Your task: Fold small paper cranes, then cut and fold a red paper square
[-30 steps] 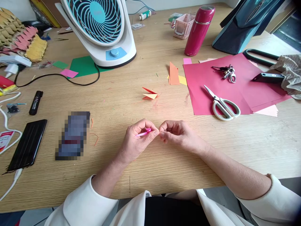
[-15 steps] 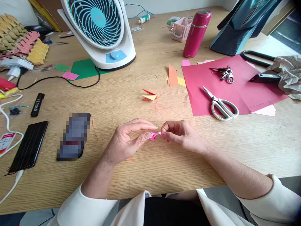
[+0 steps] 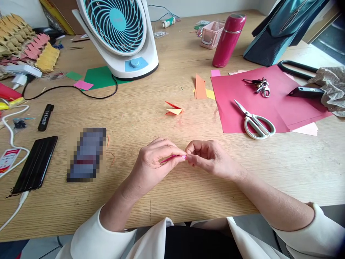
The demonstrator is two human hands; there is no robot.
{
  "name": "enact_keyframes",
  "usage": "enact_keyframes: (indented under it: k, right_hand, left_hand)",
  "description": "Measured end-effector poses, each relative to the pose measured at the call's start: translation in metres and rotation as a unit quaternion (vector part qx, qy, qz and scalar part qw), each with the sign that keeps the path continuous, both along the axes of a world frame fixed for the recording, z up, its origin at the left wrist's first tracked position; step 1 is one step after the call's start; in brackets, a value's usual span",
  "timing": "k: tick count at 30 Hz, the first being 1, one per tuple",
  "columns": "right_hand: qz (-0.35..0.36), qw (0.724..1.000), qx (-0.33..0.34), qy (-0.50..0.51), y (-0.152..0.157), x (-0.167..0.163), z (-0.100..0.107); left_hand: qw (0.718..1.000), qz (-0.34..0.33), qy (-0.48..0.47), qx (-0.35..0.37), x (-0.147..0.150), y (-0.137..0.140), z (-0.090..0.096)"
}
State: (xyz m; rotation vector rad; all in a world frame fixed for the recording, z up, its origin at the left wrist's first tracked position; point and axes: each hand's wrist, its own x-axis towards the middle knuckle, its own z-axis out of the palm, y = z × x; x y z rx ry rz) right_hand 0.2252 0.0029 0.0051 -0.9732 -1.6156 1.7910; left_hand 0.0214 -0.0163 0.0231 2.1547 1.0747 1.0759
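Note:
Between my hands is a small folded piece of pink paper (image 3: pixel 169 158), mostly covered by fingers. My left hand (image 3: pixel 156 160) pinches it between thumb and fingertips, with a thin pink edge showing inside the grip. At its right end, the thumb and curled index finger of my right hand (image 3: pixel 206 157) close on the paper, the fingertips of both hands nearly touching. Behind them on the desk lies a folded orange and yellow paper piece (image 3: pixel 174 109). How the pink paper is folded is hidden.
White-handled scissors (image 3: pixel 257 122) and keys (image 3: pixel 261 86) rest on red paper sheets (image 3: pixel 229 108) at right. A fan (image 3: pixel 134 64), a magenta flask (image 3: pixel 229 41) and a teal bag (image 3: pixel 264 43) stand behind. Phones (image 3: pixel 36 163), a black marker (image 3: pixel 45 117) and cables lie left.
My left hand has slid right along the pink paper and closed its fingers over it, covering more of it. My right hand keeps its pinch at the right end. The view has shifted slightly.

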Motion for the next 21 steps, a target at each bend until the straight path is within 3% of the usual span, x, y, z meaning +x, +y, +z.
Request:
enact_keyframes:
  k: [10, 21]
  right_hand:
    - [-0.003, 0.999, -0.030, 0.030, 0.002, 0.000, -0.002]
    - [0.000, 0.998, -0.060, -0.004, 0.003, 0.000, 0.001]
  left_hand:
    - [1.000, 0.008, -0.016, 0.007, 0.001, 0.000, -0.005]
    - [0.999, 0.018, -0.015, 0.022, 0.003, -0.001, -0.011]
